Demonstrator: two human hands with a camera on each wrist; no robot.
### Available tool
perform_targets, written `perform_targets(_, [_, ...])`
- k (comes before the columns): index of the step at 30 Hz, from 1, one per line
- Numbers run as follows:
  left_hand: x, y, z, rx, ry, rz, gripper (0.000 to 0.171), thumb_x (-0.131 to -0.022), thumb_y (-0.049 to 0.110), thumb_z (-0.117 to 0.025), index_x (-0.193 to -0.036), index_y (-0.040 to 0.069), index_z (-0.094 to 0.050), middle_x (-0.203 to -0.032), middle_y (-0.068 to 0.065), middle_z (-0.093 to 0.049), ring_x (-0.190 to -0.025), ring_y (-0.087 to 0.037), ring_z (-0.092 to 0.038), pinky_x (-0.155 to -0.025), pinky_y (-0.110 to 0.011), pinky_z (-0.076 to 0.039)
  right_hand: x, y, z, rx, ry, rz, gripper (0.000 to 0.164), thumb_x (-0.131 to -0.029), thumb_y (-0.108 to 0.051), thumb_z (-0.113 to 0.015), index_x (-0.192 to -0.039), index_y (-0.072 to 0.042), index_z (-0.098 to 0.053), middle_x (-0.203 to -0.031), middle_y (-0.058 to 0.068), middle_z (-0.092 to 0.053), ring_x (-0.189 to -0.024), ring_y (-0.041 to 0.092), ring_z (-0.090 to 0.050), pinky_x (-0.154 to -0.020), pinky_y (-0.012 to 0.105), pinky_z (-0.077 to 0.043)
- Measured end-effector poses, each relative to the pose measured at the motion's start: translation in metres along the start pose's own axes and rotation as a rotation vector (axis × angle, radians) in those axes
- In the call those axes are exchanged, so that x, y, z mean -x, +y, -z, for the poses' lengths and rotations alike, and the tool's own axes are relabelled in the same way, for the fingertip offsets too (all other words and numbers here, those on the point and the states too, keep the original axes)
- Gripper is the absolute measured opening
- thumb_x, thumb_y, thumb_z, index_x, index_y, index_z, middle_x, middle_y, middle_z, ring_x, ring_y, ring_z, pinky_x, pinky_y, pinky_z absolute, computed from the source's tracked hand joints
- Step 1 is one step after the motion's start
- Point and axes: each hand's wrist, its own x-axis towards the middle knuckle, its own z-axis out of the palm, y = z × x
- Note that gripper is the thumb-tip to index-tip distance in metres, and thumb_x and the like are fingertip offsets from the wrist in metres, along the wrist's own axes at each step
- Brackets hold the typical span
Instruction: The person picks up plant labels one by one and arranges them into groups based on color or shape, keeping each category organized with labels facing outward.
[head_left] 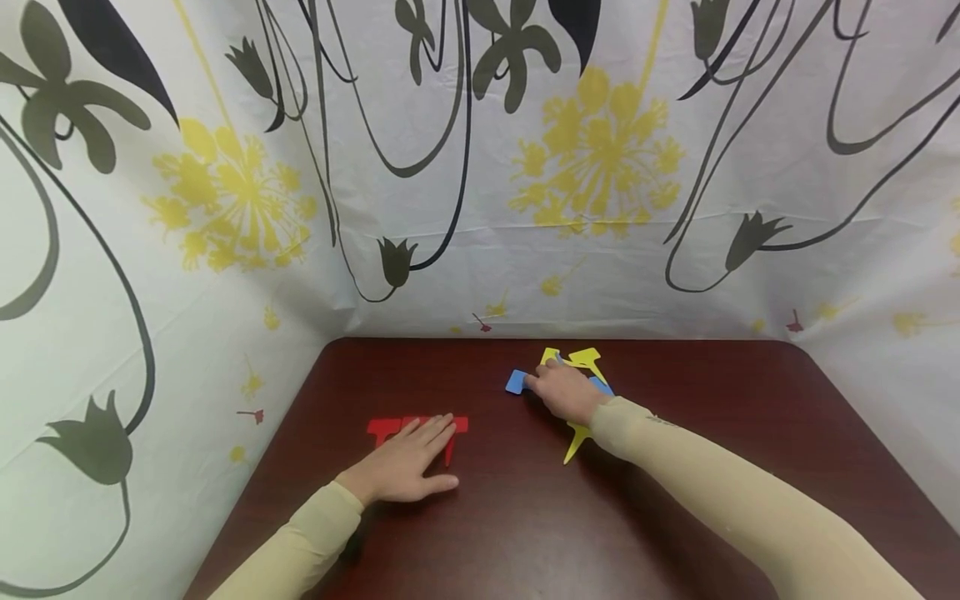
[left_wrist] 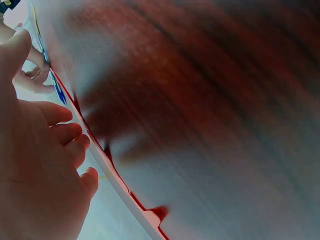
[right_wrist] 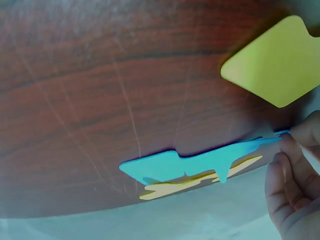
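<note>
Several red T-shaped plant labels [head_left: 385, 427] lie side by side on the table. My left hand [head_left: 405, 462] rests over them with its fingers straight, covering part of the row. Farther back and to the right, my right hand [head_left: 566, 390] is in a loose group of labels. Its thumb and fingers pinch a blue T-shaped plant label [right_wrist: 284, 132] by the tip. Beyond those fingertips in the right wrist view lie more blue labels [right_wrist: 155, 167]. Yellow labels [head_left: 585, 357] lie behind the right hand, and another yellow label [head_left: 576, 443] points toward me under the right wrist.
The dark red-brown table [head_left: 510, 533] has rounded far corners. A white cloth [head_left: 465, 250] patterned with flowers hangs right behind it and along both sides. My right forearm [head_left: 720, 475] reaches across the table's right half.
</note>
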Motion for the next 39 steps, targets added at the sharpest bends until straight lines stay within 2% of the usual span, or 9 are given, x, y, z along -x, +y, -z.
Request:
perform_targets(9, [-0.0008,-0.0006,0.0008,-0.007,-0.032,0.014,0.084,-0.083,0.069,-0.032,-0.145,0.014,-0.022,-0.150,-0.003,-0.017,-0.136,-0.017,-0.016,-0.107,-0.046,-0.014,-0.0018,0.0009,-0.0010,0.063,0.011,0.030,0.017,-0.082,-0.005,-0.063,-0.098,-0.011,-0.064,-0.080,0.006,-0.061,-0.070,0.020,-0.052,-0.060,0.027,-0.048])
perform_targets(12, [-0.0018,-0.0008,0.0017,-0.015,-0.026,0.009,0.083,-0.084,0.069,-0.032,-0.145,0.013,-0.024,-0.149,-0.003,-0.019,-0.135,-0.018,-0.018,-0.107,-0.046,-0.014,-0.0023,0.0010,0.0008,0.013,-0.003,-0.007,0.014,-0.080,-0.007,-0.064,-0.094,-0.010,-0.064,-0.079,0.005,-0.061,-0.070,0.018,-0.052,-0.061,0.027,-0.048])
perform_targets(16, [-0.0021,-0.0007,0.0036,-0.018,-0.019,0.003,0.083,-0.084,0.068,-0.032,-0.144,0.012,-0.026,-0.149,-0.004,-0.022,-0.135,-0.018,-0.020,-0.107,-0.046,-0.015,-0.0037,0.0003,0.0042,-0.104,-0.035,-0.104,0.013,-0.078,-0.007,-0.064,-0.091,-0.008,-0.063,-0.077,0.005,-0.060,-0.068,0.017,-0.053,-0.062,0.029,-0.049])
perform_targets(21, [-0.0034,-0.0009,0.0052,-0.010,-0.027,0.008,0.083,-0.084,0.069,-0.031,-0.144,0.011,-0.026,-0.148,-0.004,-0.022,-0.135,-0.017,-0.020,-0.108,-0.045,-0.014,-0.0037,-0.0014,0.0050,-0.200,-0.009,-0.228,0.012,-0.073,-0.001,-0.059,-0.083,-0.008,-0.064,-0.067,0.002,-0.056,-0.062,0.016,-0.053,-0.063,0.033,-0.048])
perform_targets(25, [-0.0041,-0.0014,0.0044,-0.004,-0.030,0.008,0.083,-0.084,0.069,-0.031,-0.144,0.012,-0.026,-0.148,-0.003,-0.022,-0.135,-0.017,-0.019,-0.108,-0.044,-0.012,-0.0015,-0.0039,0.0059,-0.198,0.035,-0.265,0.012,-0.071,-0.002,-0.060,-0.078,-0.008,-0.067,-0.066,0.003,-0.056,-0.061,0.019,-0.049,-0.060,0.033,-0.045])
perform_targets(31, [-0.0041,-0.0007,0.0049,0.000,-0.034,0.013,0.083,-0.084,0.069,-0.032,-0.144,0.011,-0.026,-0.148,-0.003,-0.022,-0.135,-0.016,-0.019,-0.108,-0.044,-0.012,-0.0003,-0.0064,0.0064,-0.135,0.047,-0.284,0.006,-0.074,-0.008,-0.060,-0.071,-0.010,-0.064,-0.065,0.004,-0.049,-0.060,0.020,-0.040,-0.050,0.029,-0.039])
perform_targets(39, [-0.0032,0.0007,0.0088,0.010,-0.046,0.017,0.083,-0.084,0.068,-0.034,-0.144,0.011,-0.026,-0.148,-0.004,-0.023,-0.134,-0.018,-0.021,-0.108,-0.045,-0.013,-0.0009,-0.0045,0.0063,-0.149,0.104,-0.318,0.008,-0.076,-0.019,-0.061,-0.077,-0.012,-0.064,-0.070,0.003,-0.047,-0.062,0.019,-0.041,-0.039,0.030,-0.038])
